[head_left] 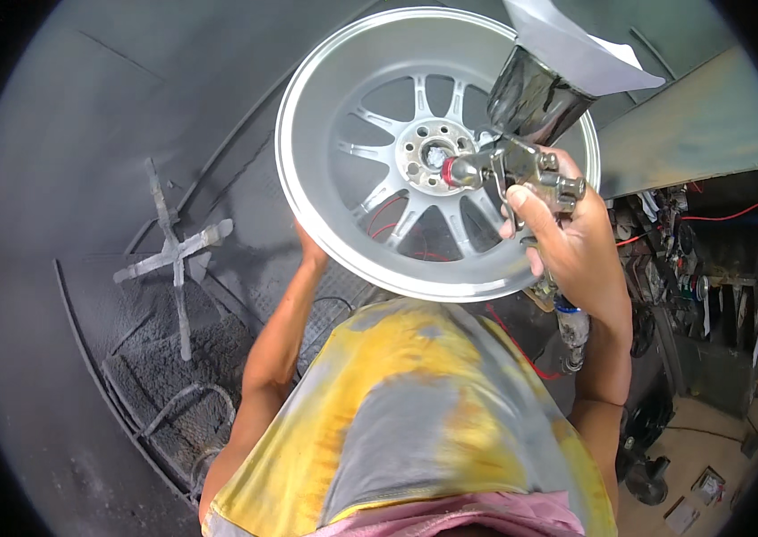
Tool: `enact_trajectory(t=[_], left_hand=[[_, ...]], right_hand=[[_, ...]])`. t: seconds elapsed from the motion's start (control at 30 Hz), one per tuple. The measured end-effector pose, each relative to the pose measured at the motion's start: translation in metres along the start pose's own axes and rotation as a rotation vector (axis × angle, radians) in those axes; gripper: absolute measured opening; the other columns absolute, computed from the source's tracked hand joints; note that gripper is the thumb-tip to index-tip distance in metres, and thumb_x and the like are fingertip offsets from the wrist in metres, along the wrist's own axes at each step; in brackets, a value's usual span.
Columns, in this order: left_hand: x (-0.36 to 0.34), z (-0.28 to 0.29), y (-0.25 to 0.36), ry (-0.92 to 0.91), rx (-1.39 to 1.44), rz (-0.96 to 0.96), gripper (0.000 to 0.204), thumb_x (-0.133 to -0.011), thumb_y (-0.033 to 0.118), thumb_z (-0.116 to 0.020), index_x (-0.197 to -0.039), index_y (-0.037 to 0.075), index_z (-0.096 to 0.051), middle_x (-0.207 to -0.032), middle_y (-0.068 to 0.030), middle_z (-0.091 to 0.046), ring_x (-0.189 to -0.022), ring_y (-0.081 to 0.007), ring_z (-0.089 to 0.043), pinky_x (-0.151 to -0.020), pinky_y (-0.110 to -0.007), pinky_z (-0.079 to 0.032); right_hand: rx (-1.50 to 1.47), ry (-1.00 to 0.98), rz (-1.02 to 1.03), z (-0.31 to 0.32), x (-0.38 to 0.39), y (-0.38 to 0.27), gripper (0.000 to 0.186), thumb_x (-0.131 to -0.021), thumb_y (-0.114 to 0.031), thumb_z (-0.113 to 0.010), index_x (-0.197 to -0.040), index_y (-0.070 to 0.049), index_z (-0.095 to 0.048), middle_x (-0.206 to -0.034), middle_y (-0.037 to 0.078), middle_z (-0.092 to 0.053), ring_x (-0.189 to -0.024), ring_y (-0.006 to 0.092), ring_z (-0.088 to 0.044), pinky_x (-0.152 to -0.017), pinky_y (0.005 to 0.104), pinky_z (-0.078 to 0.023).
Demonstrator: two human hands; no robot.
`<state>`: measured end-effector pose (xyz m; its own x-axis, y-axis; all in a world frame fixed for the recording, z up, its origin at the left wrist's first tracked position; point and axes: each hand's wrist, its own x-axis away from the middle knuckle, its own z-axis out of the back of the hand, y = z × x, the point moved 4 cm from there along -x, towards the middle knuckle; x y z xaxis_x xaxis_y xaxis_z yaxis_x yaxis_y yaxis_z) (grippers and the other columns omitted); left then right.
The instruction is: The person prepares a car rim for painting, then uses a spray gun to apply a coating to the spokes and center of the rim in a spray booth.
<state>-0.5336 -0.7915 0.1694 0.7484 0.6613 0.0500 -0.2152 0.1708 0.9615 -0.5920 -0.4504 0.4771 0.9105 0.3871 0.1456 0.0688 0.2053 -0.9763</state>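
A silver alloy wheel rim [332,192] with paired spokes and a bolt-holed hub is tilted in front of me. My left hand [309,243] holds it at its lower left edge, the fingers passing behind the metal out of sight. In my right hand [567,228] is a metal spray gun [522,170], my fingers wrapped round its grip and trigger. Its red-ringed nozzle points left across the hub. On top of the gun sits a dark, paint-stained cup [536,94], with a white paper sheet [576,49] fixed at its upper end. Whether spray is leaving the nozzle cannot be made out.
To the left stands a grey-coated cross-shaped stand [180,253], near a rough dark mat [187,376]. A red hose [518,345] trails below the gun. Cluttered shelves [719,286] line the right side, under a pale panel [701,121]. My paint-stained yellow-grey clothing [415,412] fills the lower middle.
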Motion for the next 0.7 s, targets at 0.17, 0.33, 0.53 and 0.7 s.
enact_trajectory(t=[0.17,0.33,0.53,0.7], left_hand=[[0.173,-0.031,0.007,-0.171,0.091,0.122,0.030,-0.109,0.019,-0.056,-0.122,-0.006,-0.065,-0.100,-0.0143,-0.076,-0.086,-0.0178,-0.073,-0.075,-0.034,-0.059],[0.251,-0.094,0.034,-0.504,0.518,0.773,0.030,-0.105,0.023,-0.067,-0.117,-0.005,-0.064,-0.101,-0.0144,-0.072,-0.092,-0.0238,-0.073,-0.085,-0.038,-0.062],[0.210,-0.065,0.005,-0.386,0.532,0.589,0.036,-0.107,0.027,-0.059,-0.119,-0.007,-0.066,-0.106,-0.0168,-0.075,-0.095,-0.0244,-0.075,-0.089,-0.036,-0.063],[0.189,-0.052,-0.002,-0.219,0.564,0.561,0.041,-0.107,0.031,-0.059,-0.119,-0.008,-0.066,-0.105,-0.0168,-0.075,-0.095,-0.0251,-0.075,-0.089,-0.039,-0.064]], right_hand=[[0.006,-0.095,0.068,0.014,0.039,0.009,0.033,-0.104,-0.020,-0.065,-0.130,0.000,-0.059,-0.085,0.003,-0.067,-0.066,0.0067,-0.058,-0.059,0.0264,-0.046],[0.056,-0.111,0.182,0.014,0.034,0.012,0.033,-0.104,-0.020,-0.064,-0.126,0.004,-0.059,-0.080,0.004,-0.066,-0.073,0.0113,-0.064,-0.070,0.0306,-0.052],[0.104,-0.120,0.166,0.013,0.029,0.014,0.036,-0.103,-0.021,-0.064,-0.128,0.006,-0.057,-0.073,0.004,-0.064,-0.067,0.0116,-0.060,-0.066,0.0319,-0.050],[0.127,-0.082,0.243,0.010,0.018,0.017,0.037,-0.103,-0.020,-0.065,-0.127,0.007,-0.057,-0.073,0.006,-0.065,-0.068,0.0138,-0.061,-0.067,0.0334,-0.051]])
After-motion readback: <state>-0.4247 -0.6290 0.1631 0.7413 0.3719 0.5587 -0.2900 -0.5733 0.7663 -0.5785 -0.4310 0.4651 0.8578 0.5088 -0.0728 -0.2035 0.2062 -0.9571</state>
